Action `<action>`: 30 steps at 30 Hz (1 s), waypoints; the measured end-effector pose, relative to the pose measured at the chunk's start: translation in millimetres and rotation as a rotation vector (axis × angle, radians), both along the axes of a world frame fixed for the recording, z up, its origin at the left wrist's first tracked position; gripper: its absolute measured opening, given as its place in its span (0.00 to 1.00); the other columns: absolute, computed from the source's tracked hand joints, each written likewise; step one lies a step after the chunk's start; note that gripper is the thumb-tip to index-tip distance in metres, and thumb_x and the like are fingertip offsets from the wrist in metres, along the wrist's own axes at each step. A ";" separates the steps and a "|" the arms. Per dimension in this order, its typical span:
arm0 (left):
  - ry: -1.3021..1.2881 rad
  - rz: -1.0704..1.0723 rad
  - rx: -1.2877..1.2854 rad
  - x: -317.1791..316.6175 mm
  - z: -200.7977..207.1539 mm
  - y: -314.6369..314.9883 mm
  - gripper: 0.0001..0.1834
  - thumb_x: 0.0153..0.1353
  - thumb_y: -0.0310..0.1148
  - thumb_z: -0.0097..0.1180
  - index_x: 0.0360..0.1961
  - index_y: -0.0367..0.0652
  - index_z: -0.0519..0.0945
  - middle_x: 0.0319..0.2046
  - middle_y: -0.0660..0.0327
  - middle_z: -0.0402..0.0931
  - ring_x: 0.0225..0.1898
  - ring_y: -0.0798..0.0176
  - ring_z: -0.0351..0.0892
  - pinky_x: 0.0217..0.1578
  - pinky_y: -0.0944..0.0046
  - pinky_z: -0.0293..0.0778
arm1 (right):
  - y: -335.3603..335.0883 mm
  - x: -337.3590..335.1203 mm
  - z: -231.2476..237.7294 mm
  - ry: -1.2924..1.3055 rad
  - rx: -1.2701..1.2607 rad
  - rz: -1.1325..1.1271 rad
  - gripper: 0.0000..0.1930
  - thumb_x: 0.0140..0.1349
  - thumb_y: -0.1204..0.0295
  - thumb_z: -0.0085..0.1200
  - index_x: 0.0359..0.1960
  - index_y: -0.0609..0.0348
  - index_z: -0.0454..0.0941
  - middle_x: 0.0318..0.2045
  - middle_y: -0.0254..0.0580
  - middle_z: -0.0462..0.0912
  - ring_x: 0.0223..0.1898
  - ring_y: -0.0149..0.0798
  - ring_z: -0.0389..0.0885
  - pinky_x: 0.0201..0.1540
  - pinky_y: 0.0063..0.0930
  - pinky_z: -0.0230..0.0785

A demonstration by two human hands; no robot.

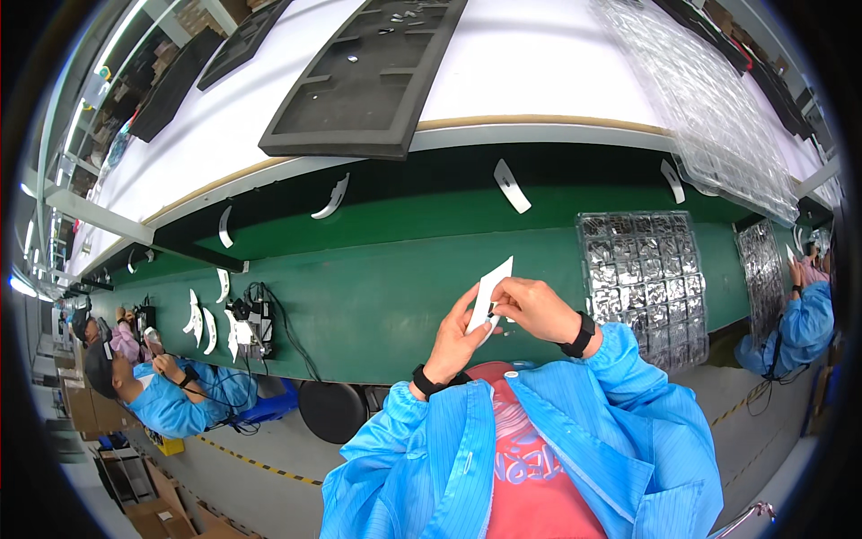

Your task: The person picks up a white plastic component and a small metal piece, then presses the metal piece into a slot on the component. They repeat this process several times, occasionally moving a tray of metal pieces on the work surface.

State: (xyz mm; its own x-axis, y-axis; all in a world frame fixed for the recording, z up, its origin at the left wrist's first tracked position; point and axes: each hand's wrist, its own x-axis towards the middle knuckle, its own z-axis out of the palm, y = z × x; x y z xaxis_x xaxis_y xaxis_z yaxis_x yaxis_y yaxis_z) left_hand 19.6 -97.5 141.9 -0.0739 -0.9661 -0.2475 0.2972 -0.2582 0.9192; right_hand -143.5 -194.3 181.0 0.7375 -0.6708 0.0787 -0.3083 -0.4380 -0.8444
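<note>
A white, curved, pointed plastic piece (490,285) is held upright in front of my chest, over the near edge of the green bench. My left hand (452,341) is closed round its lower part, thumb on the near side. My right hand (540,310) is closed in a pinch against the piece's right side. Whatever its fingertips hold is too small and too covered to make out. To the right of my hands lies a clear plastic tray (642,278) with many pockets, holding small shiny dark packets.
The green bench (386,269) runs left to right. Similar white pieces lie along the conveyor-like far strip, including one piece (512,186). A black foam tray (341,108) and stacked clear trays (709,108) overhang the raised white shelf. Black cabled equipment (256,319) stands left. Co-workers sit both sides.
</note>
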 end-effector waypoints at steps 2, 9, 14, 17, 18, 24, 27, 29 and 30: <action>-0.013 0.035 -0.016 -0.8 0.0 -1.1 0.36 0.60 0.19 0.50 0.69 0.42 0.54 0.44 0.56 0.79 0.41 0.64 0.82 0.43 0.68 0.74 | 1.8 1.9 1.6 0.035 0.082 -0.047 0.04 0.54 0.77 0.57 0.31 0.62 0.76 0.30 0.45 0.79 0.29 0.46 0.80 0.32 0.35 0.73; -0.058 0.035 -0.032 0.7 2.3 -1.6 0.33 0.61 0.19 0.49 0.68 0.41 0.56 0.41 0.57 0.81 0.41 0.66 0.81 0.42 0.70 0.74 | 7.4 5.4 -1.3 0.081 -0.220 -0.029 0.07 0.51 0.77 0.60 0.32 0.61 0.75 0.29 0.43 0.78 0.31 0.46 0.80 0.34 0.37 0.73; -0.051 0.112 -0.034 1.7 -1.1 -1.2 0.30 0.63 0.21 0.49 0.67 0.40 0.58 0.41 0.55 0.81 0.40 0.65 0.82 0.41 0.68 0.77 | 14.4 12.5 6.3 0.105 -0.299 -0.120 0.11 0.50 0.75 0.62 0.35 0.60 0.75 0.33 0.43 0.77 0.34 0.46 0.79 0.34 0.36 0.73; 0.065 0.224 -0.050 -1.7 4.0 -3.3 0.29 0.63 0.21 0.50 0.66 0.39 0.59 0.41 0.53 0.81 0.41 0.65 0.82 0.42 0.67 0.77 | 20.3 19.0 -6.7 0.016 -0.302 -0.367 0.20 0.52 0.76 0.61 0.48 0.59 0.71 0.40 0.45 0.76 0.42 0.46 0.78 0.39 0.36 0.73; 0.065 0.221 -0.051 -3.5 6.6 -4.4 0.29 0.63 0.21 0.50 0.66 0.39 0.59 0.41 0.53 0.81 0.41 0.65 0.82 0.42 0.67 0.77 | 23.2 23.5 -12.5 -0.144 -0.143 -0.503 0.25 0.54 0.76 0.59 0.54 0.60 0.66 0.44 0.45 0.75 0.45 0.43 0.77 0.40 0.33 0.74; 0.042 0.241 -0.049 -7.8 8.5 -9.3 0.29 0.62 0.21 0.52 0.65 0.38 0.61 0.43 0.55 0.80 0.40 0.68 0.80 0.41 0.70 0.74 | 29.3 28.4 -42.1 -0.653 0.720 -0.383 0.29 0.61 0.78 0.53 0.63 0.63 0.56 0.48 0.40 0.76 0.45 0.31 0.77 0.40 0.24 0.74; 0.076 0.262 -0.058 -9.7 8.6 -11.1 0.30 0.62 0.21 0.52 0.65 0.38 0.61 0.43 0.55 0.80 0.41 0.69 0.79 0.42 0.70 0.74 | 27.9 29.8 -46.8 -0.601 0.693 -0.424 0.23 0.64 0.76 0.51 0.59 0.65 0.60 0.46 0.39 0.78 0.43 0.29 0.78 0.38 0.23 0.74; 0.035 0.246 -0.051 -9.8 4.1 -12.3 0.30 0.61 0.21 0.53 0.65 0.38 0.62 0.43 0.55 0.80 0.43 0.68 0.79 0.42 0.70 0.74 | 23.8 29.3 -46.7 -0.565 0.738 -0.451 0.20 0.64 0.75 0.51 0.57 0.65 0.62 0.45 0.39 0.78 0.42 0.28 0.78 0.38 0.23 0.74; 0.033 0.245 -0.052 -10.4 3.0 -12.1 0.30 0.61 0.21 0.53 0.65 0.38 0.62 0.43 0.55 0.80 0.43 0.68 0.79 0.42 0.70 0.74 | 21.8 29.2 -46.3 -0.564 0.779 -0.435 0.18 0.65 0.74 0.50 0.56 0.65 0.64 0.45 0.39 0.78 0.42 0.27 0.78 0.38 0.23 0.74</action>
